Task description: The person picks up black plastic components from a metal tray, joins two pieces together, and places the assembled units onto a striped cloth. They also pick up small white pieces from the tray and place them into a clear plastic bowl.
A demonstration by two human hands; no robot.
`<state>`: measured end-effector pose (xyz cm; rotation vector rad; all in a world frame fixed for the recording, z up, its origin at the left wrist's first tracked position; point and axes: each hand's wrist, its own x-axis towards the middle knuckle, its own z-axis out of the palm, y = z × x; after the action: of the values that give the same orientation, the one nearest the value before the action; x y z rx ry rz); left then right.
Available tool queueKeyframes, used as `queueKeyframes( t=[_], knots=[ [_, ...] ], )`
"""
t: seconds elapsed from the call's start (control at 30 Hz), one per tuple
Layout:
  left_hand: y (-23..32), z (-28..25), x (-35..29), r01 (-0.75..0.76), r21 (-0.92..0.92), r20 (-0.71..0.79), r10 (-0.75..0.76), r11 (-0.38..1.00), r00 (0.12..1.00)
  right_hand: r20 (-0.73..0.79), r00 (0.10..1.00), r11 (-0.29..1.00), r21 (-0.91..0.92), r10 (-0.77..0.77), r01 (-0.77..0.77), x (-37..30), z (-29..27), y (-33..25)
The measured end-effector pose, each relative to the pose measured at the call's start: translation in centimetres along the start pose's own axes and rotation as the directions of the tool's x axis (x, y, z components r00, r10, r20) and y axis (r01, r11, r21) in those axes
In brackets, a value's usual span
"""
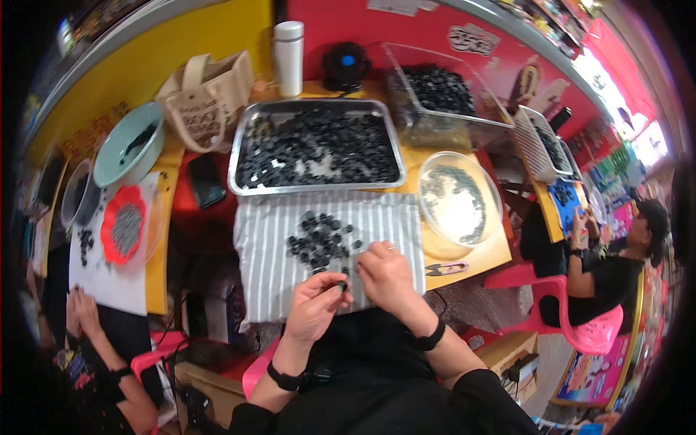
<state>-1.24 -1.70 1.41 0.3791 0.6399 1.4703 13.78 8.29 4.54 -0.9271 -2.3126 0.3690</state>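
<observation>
My left hand (317,308) pinches a small round black piece (341,286) between thumb and fingertips, above the near edge of a grey-and-white striped cloth (261,293). Close by on the right, my right hand (388,275) has its fingers drawn together, and whatever is in them is too small or hidden to make out. A loose pile of similar black pieces (319,241) lies on the cloth just beyond both hands. Behind the cloth stands a shallow metal tray (322,191), spread with many more black pieces.
Right of the cloth are a round clear container (464,210) of small bits and pink-handled thread snips (446,269). A clear bin (500,119), white bottle (289,61), small fan (346,65) and tote bag (206,101) stand behind. Co-workers sit left and right.
</observation>
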Motion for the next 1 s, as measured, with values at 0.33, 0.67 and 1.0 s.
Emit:
queueKeyframes(
  t=[0.33,0.67,1.0],
  knots=[
    [0.0,0.3,0.2,-0.046,0.031,0.045,0.045,0.998,0.998,-0.038,0.999,0.988,-0.154,0.015,-0.021,-0.3,-2.0,2.8],
    [0.1,0.3,0.1,-0.042,0.081,0.017,0.041,0.996,0.999,-0.201,0.913,0.935,0.101,0.355,-0.341,1.3,-11.2,13.1],
    [0.1,0.7,-0.2,-0.065,0.054,0.037,0.063,0.996,0.997,0.258,0.803,0.843,-0.124,0.537,-0.523,4.1,-9.6,15.5]
  ],
)
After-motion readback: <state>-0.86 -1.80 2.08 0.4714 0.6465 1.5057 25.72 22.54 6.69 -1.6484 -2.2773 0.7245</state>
